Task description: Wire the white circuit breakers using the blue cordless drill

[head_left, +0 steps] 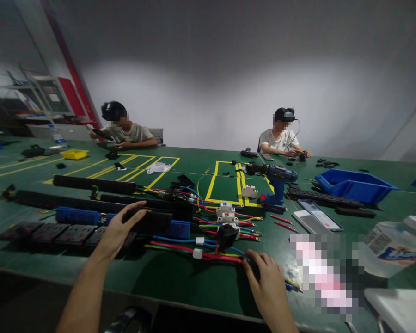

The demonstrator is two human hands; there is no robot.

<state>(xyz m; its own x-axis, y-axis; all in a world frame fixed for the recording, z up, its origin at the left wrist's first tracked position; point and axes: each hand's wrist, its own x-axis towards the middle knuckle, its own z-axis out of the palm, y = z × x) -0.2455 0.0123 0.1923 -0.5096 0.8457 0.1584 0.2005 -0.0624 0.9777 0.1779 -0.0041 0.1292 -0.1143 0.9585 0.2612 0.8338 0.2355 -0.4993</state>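
Note:
My left hand grips a black rectangular strip piece lying over blue blocks and black socket modules on the green table. My right hand rests near the front edge with its fingers on the ends of red, blue and yellow wires. These wires run to a black switch part and white breakers. Whether the right hand grips a wire is hidden by its fingers.
A blue cordless drill stands behind the wires. A blue bin, a phone and a plastic bottle lie to the right. Long black power strips lie at left. Two other people sit across the table.

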